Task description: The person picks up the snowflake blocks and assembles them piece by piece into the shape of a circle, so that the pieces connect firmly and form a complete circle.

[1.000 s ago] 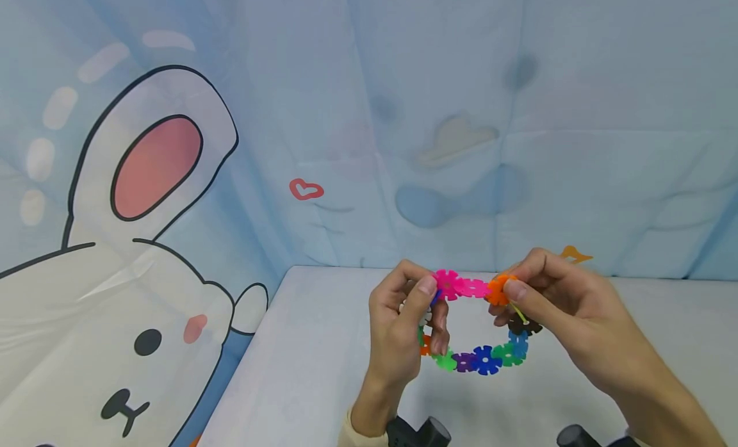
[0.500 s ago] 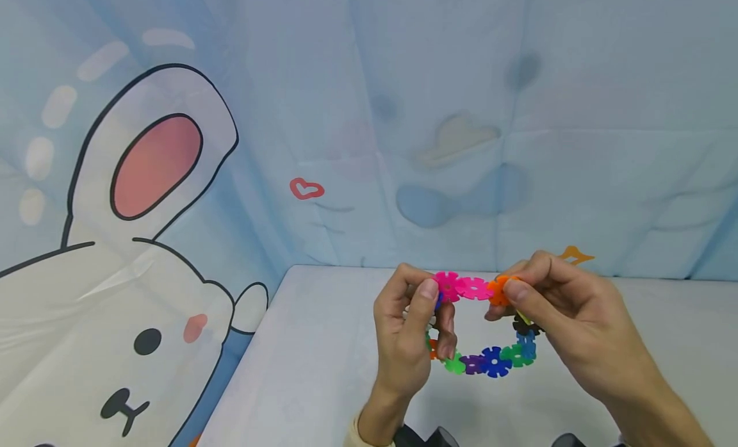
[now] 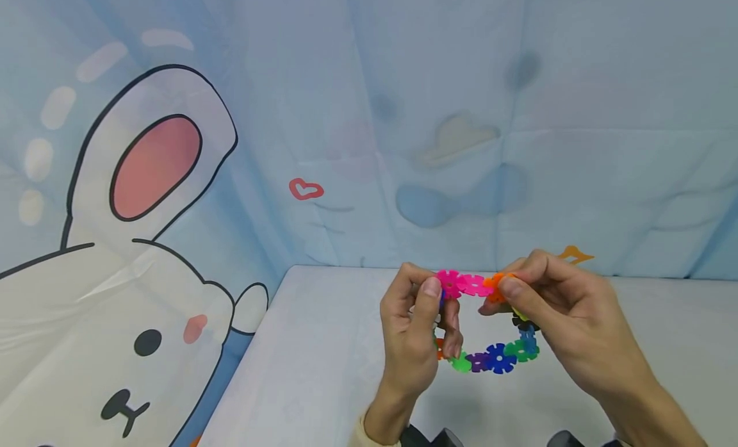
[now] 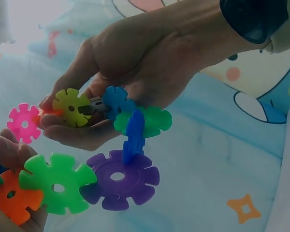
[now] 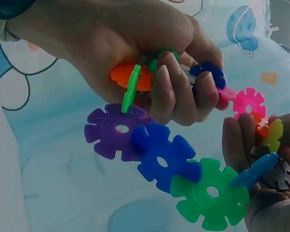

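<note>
A closed ring of interlocking flower-shaped plastic discs hangs between both hands above the table. My left hand [image 3: 410, 335] pinches it at the upper left, beside a pink disc [image 3: 448, 284]; its other fingers curl around the white, green and orange-red discs, partly hidden. At the upper right, my right hand [image 3: 567, 322] pinches an orange disc [image 3: 497, 287] between thumb and forefinger. A yellow disc [image 4: 71, 107] and a black disc [image 5: 279, 175] sit by the right fingers. Along the bottom run a light green disc [image 4: 58, 183], a purple disc [image 4: 120, 180], a blue disc [image 3: 500, 358] and a green disc [image 5: 211, 193].
A white table [image 3: 288, 370] lies under the hands. Behind it hangs a light blue printed cloth [image 3: 346, 114]; a large cartoon rabbit [image 3: 161, 293] is printed on the cloth at left. Dark wrist devices [image 3: 444, 438] show at the bottom edge.
The left hand and the lower part of the ring have shifted slightly right. The right hand has moved a little left; both hands keep their hold on the ring.
</note>
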Tool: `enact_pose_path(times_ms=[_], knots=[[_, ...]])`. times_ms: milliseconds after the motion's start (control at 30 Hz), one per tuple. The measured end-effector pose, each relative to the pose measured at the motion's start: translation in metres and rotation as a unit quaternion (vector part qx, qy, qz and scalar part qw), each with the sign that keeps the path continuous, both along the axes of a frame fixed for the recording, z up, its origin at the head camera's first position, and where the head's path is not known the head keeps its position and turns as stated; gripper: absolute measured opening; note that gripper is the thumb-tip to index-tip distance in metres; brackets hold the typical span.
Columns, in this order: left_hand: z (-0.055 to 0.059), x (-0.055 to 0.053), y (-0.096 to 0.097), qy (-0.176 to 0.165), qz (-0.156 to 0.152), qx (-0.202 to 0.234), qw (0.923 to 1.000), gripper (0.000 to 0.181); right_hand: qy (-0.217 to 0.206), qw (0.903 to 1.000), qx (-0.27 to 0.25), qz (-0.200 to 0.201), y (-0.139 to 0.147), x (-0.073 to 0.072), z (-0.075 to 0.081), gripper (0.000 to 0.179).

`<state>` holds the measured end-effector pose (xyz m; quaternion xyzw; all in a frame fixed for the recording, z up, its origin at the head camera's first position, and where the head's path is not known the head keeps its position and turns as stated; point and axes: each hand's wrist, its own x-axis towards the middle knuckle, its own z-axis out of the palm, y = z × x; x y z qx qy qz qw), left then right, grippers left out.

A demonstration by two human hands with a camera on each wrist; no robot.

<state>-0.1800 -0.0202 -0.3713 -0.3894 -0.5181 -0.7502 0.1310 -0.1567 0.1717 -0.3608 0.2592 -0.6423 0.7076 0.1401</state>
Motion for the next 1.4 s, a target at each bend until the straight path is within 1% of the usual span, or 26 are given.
enact_pose_path(times_ms=[67,133,200,267,333,400,467,533,600,700,800,867,900,933,967,1033,1067,1100,1133,1167,1200,1267,1300,1333,1367,1400], knots=[[-0.001,-0.001,0.001,-0.008,-0.002,-0.002,1.0,0.018,-0.002,1.0,0.006,-0.001,0.002,-0.002,-0.002,0.014],[-0.001,-0.003,0.001,-0.031,-0.005,-0.001,0.9995,0.02,-0.016,0.9998,0.012,-0.003,0.004,-0.004,-0.005,0.013],[-0.002,-0.004,0.001,-0.065,-0.003,0.005,0.9979,0.023,-0.038,0.9993,0.0,0.005,0.005,-0.008,-0.008,0.013],[-0.002,-0.004,0.001,-0.114,0.004,0.017,0.9934,0.03,-0.061,0.9977,-0.02,0.02,0.004,-0.013,-0.012,0.014],[-0.002,-0.005,0.001,-0.171,0.022,0.031,0.9846,0.037,-0.086,0.9945,-0.045,0.038,0.004,-0.018,-0.016,0.015],[-0.003,-0.007,0.001,-0.222,0.048,0.04,0.9731,0.043,-0.106,0.9915,-0.059,0.048,0.003,-0.022,-0.019,0.016],[-0.004,-0.01,0.002,-0.262,0.076,0.049,0.961,0.044,-0.119,0.9894,-0.065,0.05,0.004,-0.026,-0.022,0.016],[-0.007,-0.014,0.004,-0.287,0.096,0.058,0.9514,0.043,-0.128,0.9879,-0.071,0.05,0.004,-0.03,-0.025,0.016],[-0.011,-0.018,0.005,-0.307,0.102,0.067,0.9437,0.04,-0.139,0.9857,-0.081,0.051,0.005,-0.035,-0.029,0.014],[-0.017,-0.024,0.005,-0.344,0.09,0.078,0.9315,0.035,-0.16,0.9816,-0.095,0.043,0.007,-0.043,-0.035,0.012],[-0.024,-0.032,0.006,-0.369,0.082,0.064,0.9235,0.032,-0.186,0.9767,-0.104,0.025,0.011,-0.05,-0.041,0.011],[-0.03,-0.038,0.005,-0.378,0.082,0.024,0.9218,0.032,-0.209,0.9711,-0.115,0.014,0.016,-0.055,-0.046,0.011],[-0.033,-0.041,0.005,-0.379,0.082,-0.007,0.9217,0.033,-0.221,0.9676,-0.122,0.009,0.018,-0.057,-0.048,0.012],[-0.036,-0.045,0.004,-0.377,0.079,-0.046,0.9219,0.034,-0.232,0.9639,-0.13,0.003,0.021,-0.059,-0.05,0.014],[-0.04,-0.049,0.002,-0.373,0.072,-0.092,0.9206,0.036,-0.242,0.9605,-0.137,-0.003,0.023,-0.062,-0.052,0.017],[-0.048,-0.056,-0.001,-0.362,0.043,-0.19,0.9114,0.042,-0.257,0.954,-0.155,-0.013,0.029,-0.066,-0.056,0.024],[-0.052,-0.059,-0.002,-0.355,0.019,-0.231,0.9054,0.049,-0.26,0.9519,-0.161,-0.016,0.031,-0.068,-0.059,0.027],[-0.056,-0.061,-0.003,-0.348,-0.002,-0.268,0.8985,0.057,-0.261,0.9509,-0.165,-0.02,0.034,-0.07,-0.062,0.029],[-0.06,-0.064,-0.003,-0.341,-0.02,-0.294,0.8927,0.066,-0.263,0.9502,-0.166,-0.02,0.038,-0.072,-0.065,0.03],[-0.064,-0.065,-0.002,-0.339,-0.034,-0.311,0.8875,0.074,-0.265,0.9506,-0.161,-0.018,0.041,-0.074,-0.068,0.031],[-0.068,-0.066,-0.001,-0.34,-0.041,-0.317,0.8846,0.081,-0.271,0.9498,-0.156,-0.016,0.045,-0.077,-0.072,0.031],[-0.076,-0.067,0.004,-0.346,-0.037,-0.313,0.8838,0.09,-0.285,0.9488,-0.135,-0.002,0.054,-0.083,-0.079,0.031],[-0.079,-0.068,0.006,-0.349,-0.026,-0.309,0.8842,0.087,-0.293,0.9498,-0.11,0.005,0.06,-0.086,-0.083,0.032],[-0.082,-0.069,0.007,-0.349,-0.016,-0.305,0.8859,0.077,-0.3,0.9514,-0.07,0.003,0.065,-0.089,-0.087,0.033],[-0.085,-0.07,0.008,-0.35,-0.008,-0.304,0.8858,0.065,-0.306,0.9519,-0.023,-0.003,0.071,-0.091,-0.091,0.036],[-0.088,-0.071,0.009,-0.351,-0.002,-0.307,0.8846,0.052,-0.311,0.9498,0.03,-0.014,0.076,-0.094,-0.096,0.04]])
